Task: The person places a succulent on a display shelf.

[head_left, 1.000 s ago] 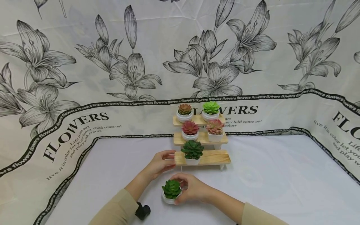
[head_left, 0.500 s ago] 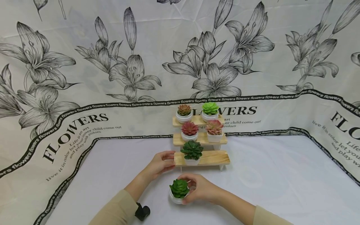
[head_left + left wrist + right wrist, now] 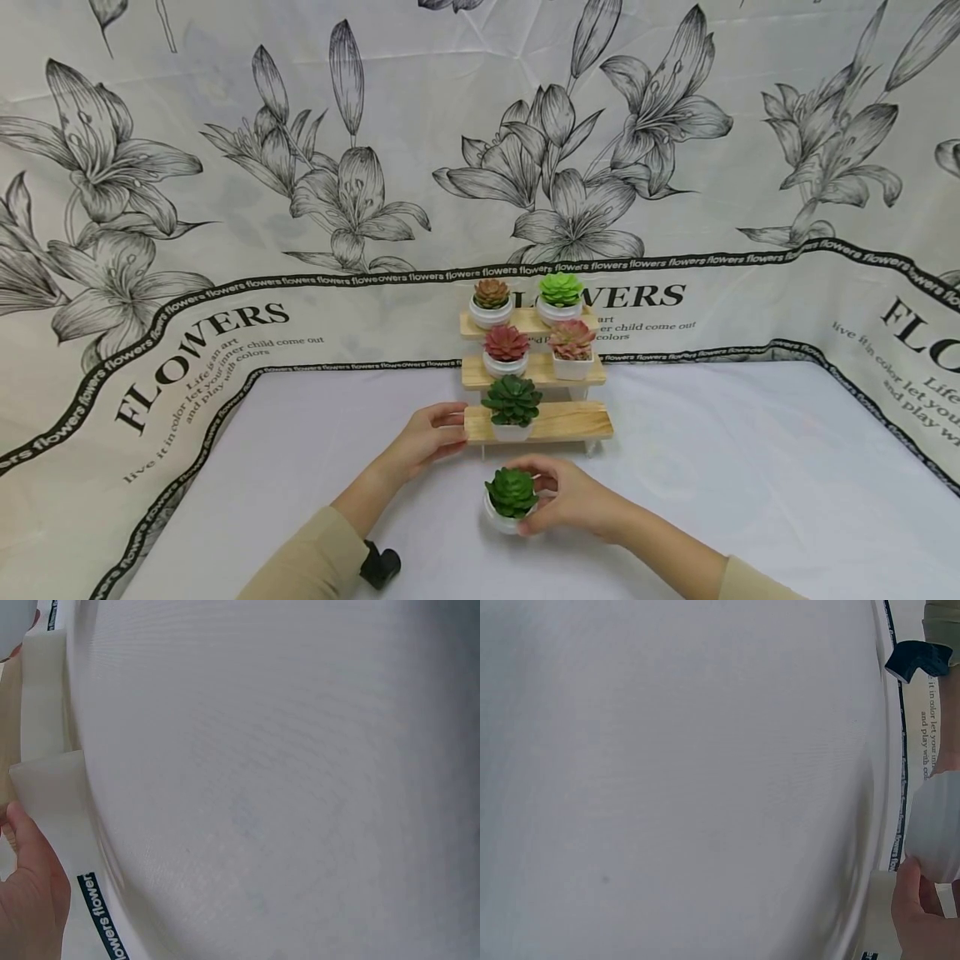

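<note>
Nearest me, the right hand (image 3: 570,500) curls round a small potted succulent (image 3: 511,498) on the white tablecloth (image 3: 750,500), just before the wooden stand (image 3: 570,421). Beyond, the left hand (image 3: 427,437) grips the stand's lowest shelf end, beside a dark green succulent (image 3: 512,404).

White cloth (image 3: 682,780), fingers (image 3: 919,911) against white pot (image 3: 937,829).

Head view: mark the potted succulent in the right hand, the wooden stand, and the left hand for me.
green succulent pot (image 3: 512,492), head view, on the leaf rosette.
wooden stand (image 3: 573,421), head view, on the bare right part of the lowest shelf.
left hand (image 3: 429,436), head view, on the back of the hand at the shelf's left end.
</note>
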Tool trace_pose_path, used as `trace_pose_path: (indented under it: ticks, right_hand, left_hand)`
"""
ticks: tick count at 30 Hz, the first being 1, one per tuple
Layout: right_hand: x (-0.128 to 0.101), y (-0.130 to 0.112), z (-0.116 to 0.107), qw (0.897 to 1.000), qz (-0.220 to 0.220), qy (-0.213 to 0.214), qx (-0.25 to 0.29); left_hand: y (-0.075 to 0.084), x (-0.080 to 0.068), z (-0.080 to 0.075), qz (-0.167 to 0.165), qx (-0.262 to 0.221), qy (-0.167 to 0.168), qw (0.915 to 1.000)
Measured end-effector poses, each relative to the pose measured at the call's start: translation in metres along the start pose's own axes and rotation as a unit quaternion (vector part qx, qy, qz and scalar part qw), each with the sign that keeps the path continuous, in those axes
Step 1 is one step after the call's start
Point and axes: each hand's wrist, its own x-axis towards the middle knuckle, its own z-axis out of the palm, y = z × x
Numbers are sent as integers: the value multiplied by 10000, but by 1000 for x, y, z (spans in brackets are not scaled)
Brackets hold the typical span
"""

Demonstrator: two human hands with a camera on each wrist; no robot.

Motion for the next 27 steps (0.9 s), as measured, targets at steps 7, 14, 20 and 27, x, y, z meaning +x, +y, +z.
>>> trace_pose_path:
  ticks: [7,14,20,27]
  right_hand:
    - [-10,-6,-12,9997,71,184,-170]
    - [-19,-11,-23,9989,147,356,-259]
    - [-26,-16,-32,9976,142,572,-371]
    - [-30,-20,-45,9959,-23,759,-482]
  left_hand:
    - [0,0,0,-7,-42,22,10000]
    - [1,-1,0,-31,-16,40,10000]
    - [2,-3,1,-57,16,34,10000]
    - [2,-3,1,-34,-27,51,10000]
